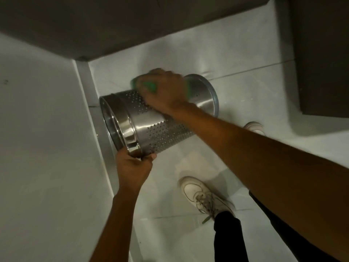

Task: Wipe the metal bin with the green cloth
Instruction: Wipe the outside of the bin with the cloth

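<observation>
Tilting metal bin (151, 127): left hand (132, 167) grips rim, right hand (164, 89) presses green cloth (151, 86) on side.

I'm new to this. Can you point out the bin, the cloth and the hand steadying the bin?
metal bin (151, 127): head view, perforated side wall.
green cloth (151, 86): head view, fold showing between fingers.
left hand (134, 165): head view, back of hand.

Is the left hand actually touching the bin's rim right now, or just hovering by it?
Touching. The head view shows the left hand with its fingers curled around the shiny rim band of the metal bin, with no gap between them.
</observation>
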The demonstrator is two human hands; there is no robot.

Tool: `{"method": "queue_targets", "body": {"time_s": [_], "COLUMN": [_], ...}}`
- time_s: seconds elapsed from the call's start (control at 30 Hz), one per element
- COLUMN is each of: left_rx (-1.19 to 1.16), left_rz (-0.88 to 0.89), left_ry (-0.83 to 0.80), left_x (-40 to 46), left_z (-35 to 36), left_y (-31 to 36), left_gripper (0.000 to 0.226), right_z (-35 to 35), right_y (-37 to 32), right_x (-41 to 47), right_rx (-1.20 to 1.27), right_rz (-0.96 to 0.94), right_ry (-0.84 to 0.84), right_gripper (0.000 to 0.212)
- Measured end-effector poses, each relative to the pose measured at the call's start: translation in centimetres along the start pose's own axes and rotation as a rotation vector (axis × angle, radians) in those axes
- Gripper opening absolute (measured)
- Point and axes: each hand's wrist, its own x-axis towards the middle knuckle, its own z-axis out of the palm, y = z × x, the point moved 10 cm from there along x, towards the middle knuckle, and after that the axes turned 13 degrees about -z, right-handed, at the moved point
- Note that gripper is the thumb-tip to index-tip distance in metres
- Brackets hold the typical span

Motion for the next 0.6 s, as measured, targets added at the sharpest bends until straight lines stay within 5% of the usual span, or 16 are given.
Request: {"method": "queue_targets", "body": {"time_s": [0.1, 0.2, 0.3, 0.43, 0.53, 0.6], "left_rx": [-0.027, -0.115, -0.164, -0.092, -0.087, -0.135], "left_rz": [0.009, -0.062, -0.098, -0.070, -0.039, -0.005], "left_ry": [0.033, 0.054, 0.047, 0.050, 0.009, -0.015], "left_x": [-0.6, -1.6, -1.8, 0.3, 1.1, 1.3], "left_z": [0.5, 0.4, 0.2, -0.8, -0.8, -0.8], "left_y": [-0.1, -0.9, -1.9, -0.8, 0.8, 1.6], "left_gripper": [0.036, 0.042, 0.055, 0.027, 0.023, 0.026], "right_z": [1.8, 1.7, -1.2, -2.7, -1.1, 0.4], "right_y": [-8.0, -7.4, 2.5, 11.2, 5.8, -1.8], "right_x": [-0.7, -5.0, -5.3, -4.4, -2.8, -2.4], "right_rx": [0.079, 0.069, -0.026, 0.007, -0.054, -0.043], "right_rz": [-0.340, -0.545, -0.302, 0.176, 0.100, -0.134], "right_ry": [0.009, 0.107, 0.241, 0.124, 0.069, 0.150], "right_gripper": [0.036, 0.033, 0.025, 0.038, 0.051, 0.048]}}
